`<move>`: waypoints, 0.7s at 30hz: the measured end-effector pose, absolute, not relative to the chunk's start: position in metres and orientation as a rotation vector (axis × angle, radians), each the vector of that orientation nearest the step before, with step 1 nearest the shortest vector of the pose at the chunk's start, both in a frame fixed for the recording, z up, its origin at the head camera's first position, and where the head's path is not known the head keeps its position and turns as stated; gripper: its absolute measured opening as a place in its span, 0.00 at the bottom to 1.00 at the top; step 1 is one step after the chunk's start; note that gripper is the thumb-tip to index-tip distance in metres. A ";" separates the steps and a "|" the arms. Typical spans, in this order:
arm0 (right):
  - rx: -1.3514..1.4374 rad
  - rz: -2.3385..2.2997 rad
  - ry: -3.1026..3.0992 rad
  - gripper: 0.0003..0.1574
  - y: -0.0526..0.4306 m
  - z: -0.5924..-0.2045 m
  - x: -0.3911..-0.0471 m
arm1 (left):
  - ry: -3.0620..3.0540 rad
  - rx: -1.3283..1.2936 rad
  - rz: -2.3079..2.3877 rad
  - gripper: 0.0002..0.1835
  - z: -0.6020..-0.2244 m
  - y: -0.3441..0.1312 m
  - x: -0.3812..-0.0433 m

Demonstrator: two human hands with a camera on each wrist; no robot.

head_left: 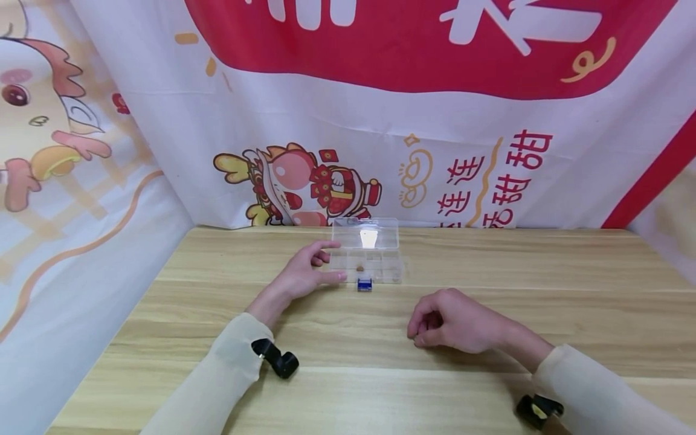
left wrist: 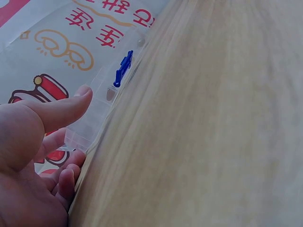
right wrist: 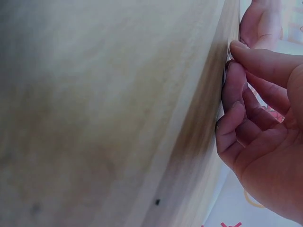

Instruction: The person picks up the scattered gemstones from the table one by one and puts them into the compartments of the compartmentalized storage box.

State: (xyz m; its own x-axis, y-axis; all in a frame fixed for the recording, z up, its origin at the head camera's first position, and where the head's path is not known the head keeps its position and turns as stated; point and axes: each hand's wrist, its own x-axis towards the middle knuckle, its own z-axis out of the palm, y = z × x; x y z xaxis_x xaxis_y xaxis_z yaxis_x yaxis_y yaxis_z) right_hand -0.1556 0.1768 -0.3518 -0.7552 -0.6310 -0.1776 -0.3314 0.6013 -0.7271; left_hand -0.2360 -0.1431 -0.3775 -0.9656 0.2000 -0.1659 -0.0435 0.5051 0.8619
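A clear plastic compartment box [head_left: 388, 261] stands at the back of the table with its lid [head_left: 348, 232] raised. A blue latch [head_left: 365, 285] shows at its front edge, and a small brownish item [head_left: 360, 268] lies inside. My left hand [head_left: 304, 272] is at the box's left end, its thumb straight along the front and its fingers toward the back. In the left wrist view, fingertips [left wrist: 75, 158] meet the box's end. My right hand [head_left: 457, 320] rests on the table, front right of the box, fingers curled and thumb near the index fingertip. Anything between them is hidden.
The wood-grain table [head_left: 348, 399] runs back to a white and red printed cloth [head_left: 467, 115]. Another printed cloth [head_left: 65, 181] hangs along the left side. Black wrist cameras [head_left: 277, 359] sit on both sleeves.
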 end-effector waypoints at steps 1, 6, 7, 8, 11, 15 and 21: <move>-0.770 -0.966 2.418 0.04 0.177 -0.352 -0.156 | 2.506 0.136 1.442 0.37 -0.378 -0.143 -0.236; -0.793 -0.930 2.463 0.04 0.176 -0.352 -0.156 | 2.507 0.133 1.434 0.38 -0.378 -0.144 -0.237; -0.797 -0.924 2.468 0.04 0.175 -0.352 -0.157 | 2.509 0.129 1.433 0.38 -0.378 -0.145 -0.236; -0.798 -0.920 2.473 0.04 0.174 -0.352 -0.157 | 2.508 0.124 1.435 0.38 -0.378 -0.145 -0.236; -0.766 -0.937 2.464 0.04 0.172 -0.351 -0.158 | 2.510 0.134 1.434 0.38 -0.379 -0.146 -0.237; -0.712 -1.007 2.443 0.05 0.168 -0.350 -0.160 | 2.506 0.141 1.435 0.38 -0.378 -0.145 -0.236; -0.696 -1.081 2.489 0.05 0.160 -0.348 -0.166 | 2.505 0.134 1.435 0.38 -0.377 -0.144 -0.236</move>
